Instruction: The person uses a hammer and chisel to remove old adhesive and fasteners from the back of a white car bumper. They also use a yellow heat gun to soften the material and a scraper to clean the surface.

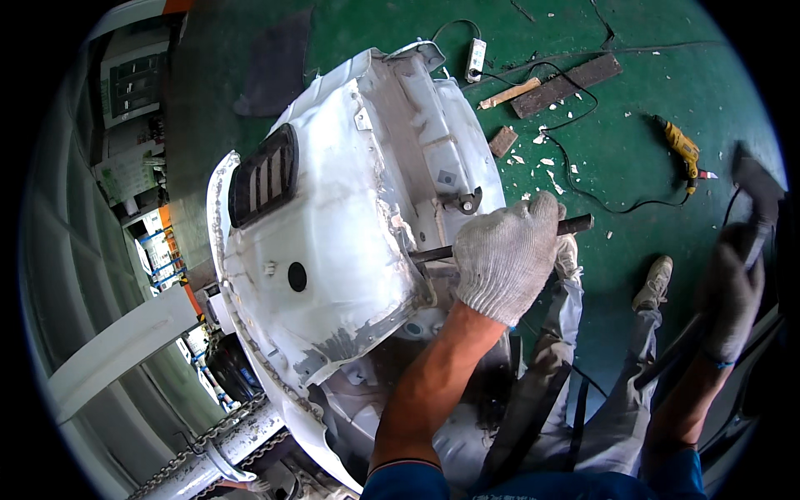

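My left hand [508,260], in a whitish knit glove, is closed around a dark metal chisel [577,224]. The chisel's far end meets the torn inner edge of a white car body section [333,242]; its very tip is hard to make out. Off to the right, my gloved right hand [733,300] grips a hammer [758,182], raised apart from the chisel and blurred by motion. A black slatted vent [265,177] and a round black plug [297,277] sit in the white panel. Bare, scraped metal shows along its seam.
A yellow power drill [682,150] lies on the green floor, with its cord trailing. Nearby are a white power strip [476,60], a dark plank [567,85], a brick-like block [503,142] and paint flakes. A chain [179,454] wraps a metal post at lower left.
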A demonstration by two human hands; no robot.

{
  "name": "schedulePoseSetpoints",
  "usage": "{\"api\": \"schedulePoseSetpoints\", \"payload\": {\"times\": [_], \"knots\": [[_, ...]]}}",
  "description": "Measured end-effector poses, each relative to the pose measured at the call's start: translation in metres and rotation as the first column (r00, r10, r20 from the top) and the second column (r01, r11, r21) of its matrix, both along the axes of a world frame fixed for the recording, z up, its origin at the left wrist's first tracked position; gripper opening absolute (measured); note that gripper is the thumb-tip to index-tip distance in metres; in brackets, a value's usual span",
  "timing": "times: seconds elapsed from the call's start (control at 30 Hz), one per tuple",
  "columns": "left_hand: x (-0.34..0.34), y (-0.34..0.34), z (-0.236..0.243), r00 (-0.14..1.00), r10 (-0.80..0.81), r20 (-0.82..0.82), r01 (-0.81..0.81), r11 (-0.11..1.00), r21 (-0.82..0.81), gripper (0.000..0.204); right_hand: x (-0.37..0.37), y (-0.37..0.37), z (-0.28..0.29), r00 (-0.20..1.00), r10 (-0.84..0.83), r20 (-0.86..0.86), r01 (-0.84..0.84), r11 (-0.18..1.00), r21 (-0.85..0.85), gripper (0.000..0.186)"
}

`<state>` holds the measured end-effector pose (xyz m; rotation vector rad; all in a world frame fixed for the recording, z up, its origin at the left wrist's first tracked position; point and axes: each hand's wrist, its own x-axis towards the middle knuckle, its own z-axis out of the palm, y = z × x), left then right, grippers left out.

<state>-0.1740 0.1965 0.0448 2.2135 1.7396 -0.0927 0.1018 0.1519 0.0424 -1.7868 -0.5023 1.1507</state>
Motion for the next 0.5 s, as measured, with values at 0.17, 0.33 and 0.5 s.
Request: {"api": "schedulePoseSetpoints", "payload": {"times": [0.17,0.33,0.5], "knots": [[0.006,0.002,0.002,0.996,0.018,-0.082,-0.022,0.999,-0.047,0.017,-0.037,-0.016,-0.012,0.931,0.327,-0.165,-0.346,0.933,-0.103,0.021],[0.003,-0.003,-0.01,0.996,-0.06,-0.073,0.063,0.997,0.038,0.013,-0.032,-0.024,-0.023,0.731,0.495,-0.469,-0.637,0.743,-0.207,0.022],[0.036,-0.046,0.006,0.967,-0.252,-0.026,0.237,0.936,-0.262,0.033,0.008,-0.067,-0.055,0.856,0.205,-0.474,-0.38,0.871,-0.31,0.021]]}}
